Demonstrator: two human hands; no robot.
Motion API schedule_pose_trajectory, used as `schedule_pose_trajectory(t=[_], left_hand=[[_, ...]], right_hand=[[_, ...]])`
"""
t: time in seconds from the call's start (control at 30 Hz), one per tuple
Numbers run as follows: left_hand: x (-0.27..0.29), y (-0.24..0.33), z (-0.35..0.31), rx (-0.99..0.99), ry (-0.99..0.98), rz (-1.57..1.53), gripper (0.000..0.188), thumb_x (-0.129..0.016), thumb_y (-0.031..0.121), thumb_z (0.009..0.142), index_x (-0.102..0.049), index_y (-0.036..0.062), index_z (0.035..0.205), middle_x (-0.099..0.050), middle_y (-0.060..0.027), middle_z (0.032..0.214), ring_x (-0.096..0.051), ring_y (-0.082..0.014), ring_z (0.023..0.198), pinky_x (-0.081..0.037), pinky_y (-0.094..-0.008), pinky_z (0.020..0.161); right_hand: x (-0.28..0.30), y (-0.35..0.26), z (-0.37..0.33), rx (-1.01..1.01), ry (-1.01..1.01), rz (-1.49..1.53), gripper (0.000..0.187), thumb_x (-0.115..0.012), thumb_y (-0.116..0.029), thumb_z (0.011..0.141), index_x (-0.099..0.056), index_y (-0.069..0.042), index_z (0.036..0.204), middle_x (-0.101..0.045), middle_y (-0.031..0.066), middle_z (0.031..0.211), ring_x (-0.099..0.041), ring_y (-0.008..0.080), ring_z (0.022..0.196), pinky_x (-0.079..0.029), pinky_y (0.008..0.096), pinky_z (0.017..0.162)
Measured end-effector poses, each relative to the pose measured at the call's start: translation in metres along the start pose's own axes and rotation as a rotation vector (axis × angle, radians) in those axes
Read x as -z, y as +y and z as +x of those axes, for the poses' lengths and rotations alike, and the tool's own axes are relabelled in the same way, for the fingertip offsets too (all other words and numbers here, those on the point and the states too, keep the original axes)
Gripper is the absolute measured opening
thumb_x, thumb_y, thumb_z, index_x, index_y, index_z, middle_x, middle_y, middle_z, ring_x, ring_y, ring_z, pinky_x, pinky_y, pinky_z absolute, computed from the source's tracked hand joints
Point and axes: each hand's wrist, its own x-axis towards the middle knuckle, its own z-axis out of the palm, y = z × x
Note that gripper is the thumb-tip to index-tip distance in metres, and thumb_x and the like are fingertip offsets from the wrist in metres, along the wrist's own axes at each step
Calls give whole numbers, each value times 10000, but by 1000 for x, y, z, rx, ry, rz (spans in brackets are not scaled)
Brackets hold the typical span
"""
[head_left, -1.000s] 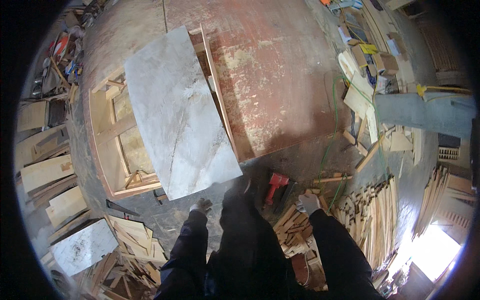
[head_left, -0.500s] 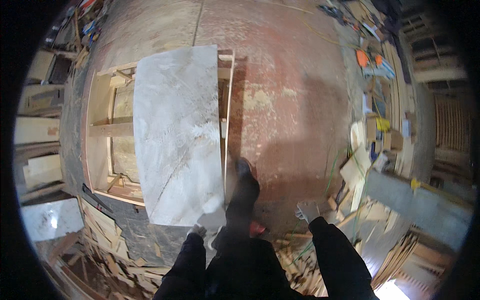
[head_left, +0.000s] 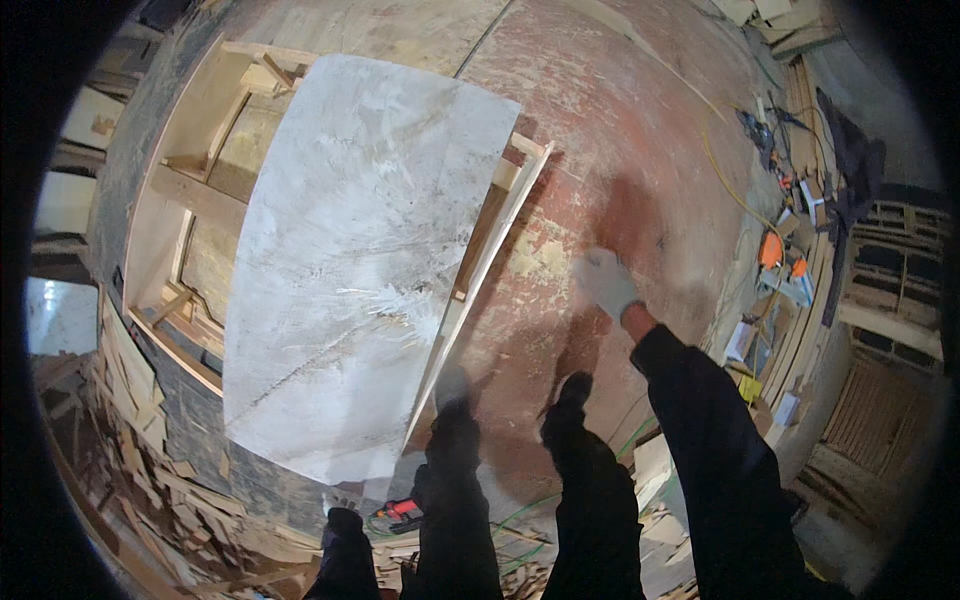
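A large grey-white sheet (head_left: 350, 250), scuffed and stained, lies over part of a light wooden frame (head_left: 200, 205) on the floor. At the near edge of the sheet, my left hand (head_left: 345, 497) appears closed on it, though the hand is small and dim at the end of a dark sleeve. My right hand (head_left: 607, 283), in a pale glove, is raised over the red-brown floor to the right of the frame. Its fingers look curled, with nothing visible in them, and are slightly blurred.
By my feet lies a red tool (head_left: 400, 508). Wood offcuts (head_left: 190, 510) cover the near left. Along the right side are orange items (head_left: 771, 250), boxes and long boards; a yellow hose (head_left: 735, 180) trails across the floor, and a green hose (head_left: 635, 435) runs nearer.
My right hand has swung forward and up from beside my body. The view has turned, so the sheet and frame appear tilted. My left hand remains at the sheet's near edge.
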Motion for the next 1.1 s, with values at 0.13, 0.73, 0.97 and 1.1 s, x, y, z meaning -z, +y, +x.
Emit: schedule_pose_trajectory(t=[0.13, 0.73, 0.97, 1.1], left_hand=[[-32, -22, -15, 14, -330, -316, 737, -415, 717, 972, -502, 170, 1460, -572, -99, 1416, -563, -366, 1219, -460, -564, 982], [-113, -72, -47, -744, -172, -803, 461, -586, 358, 1045, -626, -45, 1265, -700, -115, 1179, -684, -252, 1017, -542, -384, 899], [-108, -65, -30, -775, 78, -629, 460, -622, 378, 1019, -680, -61, 1146, -719, -122, 1085, -671, -210, 962, -526, -354, 861], [-93, -43, 3, -775, 145, -418, 489, -640, 404, 993, -704, -70, 1094, -727, -88, 1009, -649, -168, 892, -504, -328, 813]], right_hand=[[3, -47, 103, 249, 20, 32, 352, -582, -384, 938, -679, -45, 934, -689, 226, 902, -683, 403, 930, -516, 477, 832], [-71, -74, 433, 742, 5, -40, 429, -542, -366, 1004, -639, 31, 1134, -688, 195, 1006, -631, 269, 908, -488, 424, 829], [-89, -65, 510, 627, -144, 196, 429, -538, -382, 1021, -665, 26, 981, -655, 94, 809, -584, 158, 726, -478, 379, 651], [-73, -52, 496, 619, -176, 240, 421, -530, -379, 1036, -677, 2, 932, -649, 39, 781, -571, 124, 691, -465, 345, 609]])
